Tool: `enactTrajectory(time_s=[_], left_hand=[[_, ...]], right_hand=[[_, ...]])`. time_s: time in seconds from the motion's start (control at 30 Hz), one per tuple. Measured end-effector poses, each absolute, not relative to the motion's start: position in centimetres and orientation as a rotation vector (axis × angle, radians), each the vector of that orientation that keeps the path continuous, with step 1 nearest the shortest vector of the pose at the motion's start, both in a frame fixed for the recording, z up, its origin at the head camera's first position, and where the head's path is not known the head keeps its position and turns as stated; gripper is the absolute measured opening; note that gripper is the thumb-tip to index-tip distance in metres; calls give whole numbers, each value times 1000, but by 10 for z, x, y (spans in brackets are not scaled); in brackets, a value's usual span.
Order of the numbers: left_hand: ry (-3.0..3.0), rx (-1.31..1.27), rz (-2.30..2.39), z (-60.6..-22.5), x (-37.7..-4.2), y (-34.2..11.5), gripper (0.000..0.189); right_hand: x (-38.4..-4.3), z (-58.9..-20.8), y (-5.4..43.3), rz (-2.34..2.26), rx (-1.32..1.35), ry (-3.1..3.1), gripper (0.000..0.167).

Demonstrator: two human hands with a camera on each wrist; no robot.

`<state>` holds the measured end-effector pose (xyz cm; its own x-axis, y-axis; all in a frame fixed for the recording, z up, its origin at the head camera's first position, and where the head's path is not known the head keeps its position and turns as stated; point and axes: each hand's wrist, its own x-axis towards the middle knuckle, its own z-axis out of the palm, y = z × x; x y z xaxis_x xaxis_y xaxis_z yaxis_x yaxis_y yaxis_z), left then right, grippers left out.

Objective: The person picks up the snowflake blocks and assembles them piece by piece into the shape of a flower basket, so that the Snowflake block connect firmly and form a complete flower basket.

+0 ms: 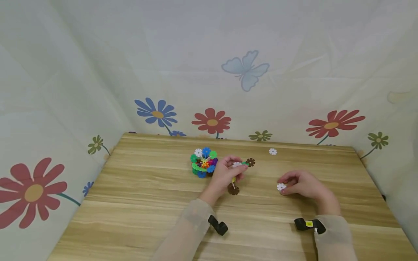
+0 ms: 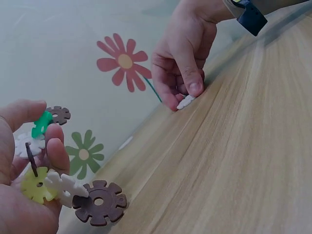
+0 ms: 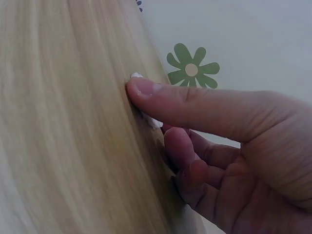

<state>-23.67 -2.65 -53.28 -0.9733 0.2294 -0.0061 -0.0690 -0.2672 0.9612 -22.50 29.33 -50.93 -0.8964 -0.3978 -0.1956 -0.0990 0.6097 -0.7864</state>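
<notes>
My left hand (image 1: 226, 173) grips a chain of interlocking notched plastic discs. In the left wrist view a green disc (image 2: 42, 124) and a brown disc (image 2: 61, 115) stick out past the fingertips. Lower in that chain, a yellow disc (image 2: 38, 185), a white one and a larger-looking brown disc (image 2: 99, 203) hang by the palm. At the right, my right hand (image 1: 302, 186) pinches a single white disc (image 1: 281, 187) between thumb and fingers, low at the tabletop. The right wrist view shows the thumb covering most of that disc.
A cluster of many-coloured joined discs (image 1: 201, 167) stands on the wooden table (image 1: 147, 203), just left of my left hand. Toward the back edge lies one loose white disc (image 1: 273, 151). A flower-printed curtain (image 1: 183, 54) closes off the back and sides.
</notes>
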Motion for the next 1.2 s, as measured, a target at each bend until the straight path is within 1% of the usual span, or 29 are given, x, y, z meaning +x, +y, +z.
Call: enactTrajectory(time_s=[0.13, 0.23, 0.4, 0.53, 0.7, 0.8, 0.9, 1.2], left_hand=[[1833, 222, 2320, -531, -236, -28, 29], [1860, 228, 2311, -530, -236, -28, 27], [1873, 205, 2320, -529, -236, -26, 24], [1884, 201, 2307, -527, -234, -25, 23], [1857, 182, 2300, -527, -234, -25, 23], [1830, 161, 2320, -529, -234, -25, 24], [1824, 148, 2344, -529, -235, -24, 24], [1823, 151, 2373, -529, -236, -25, 24]], right_hand=[[-225, -509, 291, -1194, -348, 2494, 32], [-227, -510, 290, -1271, -326, 2460, 29], [-230, -512, 285, -1468, -280, 2439, 33], [-233, -515, 267, -1748, -247, 2392, 35], [-236, -519, 234, -2048, -307, 2240, 37], [-235, -522, 220, -2109, -342, 2237, 33], [-233, -524, 210, -2122, -366, 2294, 25], [-232, -527, 198, -2233, -427, 2373, 14]])
